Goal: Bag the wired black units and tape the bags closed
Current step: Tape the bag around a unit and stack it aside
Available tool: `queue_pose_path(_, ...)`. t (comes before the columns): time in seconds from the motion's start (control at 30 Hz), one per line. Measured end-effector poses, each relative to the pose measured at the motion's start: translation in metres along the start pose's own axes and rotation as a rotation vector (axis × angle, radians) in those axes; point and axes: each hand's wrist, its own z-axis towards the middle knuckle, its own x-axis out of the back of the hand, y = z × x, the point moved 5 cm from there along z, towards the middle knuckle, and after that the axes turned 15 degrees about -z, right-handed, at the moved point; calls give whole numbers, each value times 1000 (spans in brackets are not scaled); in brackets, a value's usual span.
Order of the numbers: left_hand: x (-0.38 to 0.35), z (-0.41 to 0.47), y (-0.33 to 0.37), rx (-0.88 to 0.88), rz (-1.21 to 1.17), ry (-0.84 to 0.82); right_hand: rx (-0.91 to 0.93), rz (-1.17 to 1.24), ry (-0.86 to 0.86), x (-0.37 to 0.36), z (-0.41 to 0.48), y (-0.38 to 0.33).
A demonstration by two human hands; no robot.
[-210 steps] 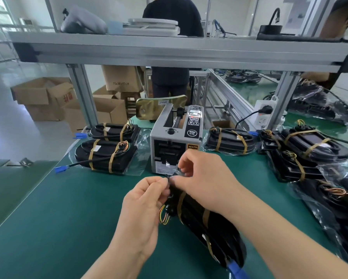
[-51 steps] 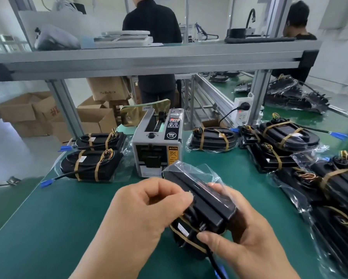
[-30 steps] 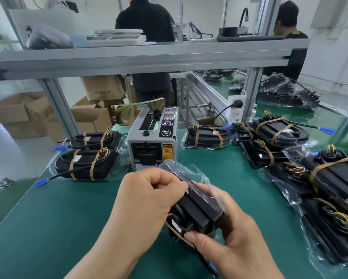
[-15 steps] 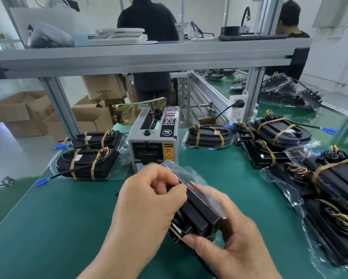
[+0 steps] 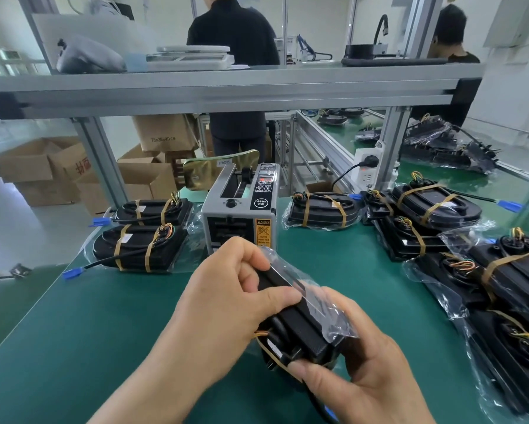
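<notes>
Two hands held one wired black unit [image 5: 299, 335] low in the middle of the frame, just above the green table [image 5: 104, 332]. The right hand [image 5: 364, 377], at the lower right, curled under and round the unit, likely to hold it steady. The left hand [image 5: 226, 301], just left of it, pinched the loose flap of the clear bag [image 5: 324, 313] down on top of the unit with its thumb, likely so the flap would lie flat for tape. The bag was over the unit, but I could not tell if any tape was on it. The tape machine [image 5: 238, 215] stood just behind the hands, close so a strip was easy to reach. Some bagged units [image 5: 140, 249] lay at the left, and a pile of more units [image 5: 501, 286] lay at the right edge, away from the hands.
</notes>
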Motion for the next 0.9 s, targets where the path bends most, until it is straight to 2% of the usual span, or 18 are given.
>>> queue_pose_path(0.13, 6, 10, 7, 26, 97, -128, -14, 72, -50, 0, 2, 6)
queue_pose_path(0.23, 7, 12, 7, 15, 121, -146, -32, 135, -84, 0, 5, 8)
queue_pose_path(0.33, 14, 7, -2, -49, 121, 32, -57, 222, -84, 4, 6, 12)
queue_pose_path(0.4, 29, 3, -12, -87, 39, 223, -97, 282, -64, 8, 6, 17)
queue_pose_path(0.43, 34, 2, -18, -93, -11, 243, -110, 340, -50, 9, 6, 20)
queue_pose_path(0.47, 36, 3, -24, -72, -44, 165, -116, 416, -39, 10, 5, 22)
queue_pose_path(0.57, 15, 2, -38, 117, -178, -357, -148, 644, -34, 4, 3, 30)
queue_pose_path(0.6, 9, 0, -41, 167, -240, -446, -174, 692, -40, 1, 1, 34)
queue_pose_path(0.67, 7, 3, -43, 178, -342, -463, -233, 745, -79, -1, 2, 40)
queue_pose_path(0.77, 16, 12, -30, 44, -270, -394, -200, 558, -86, 15, 12, 41)
queue_pose_path(0.9, 25, 23, -5, -61, 81, -318, -37, 197, 87, 32, 34, 25)
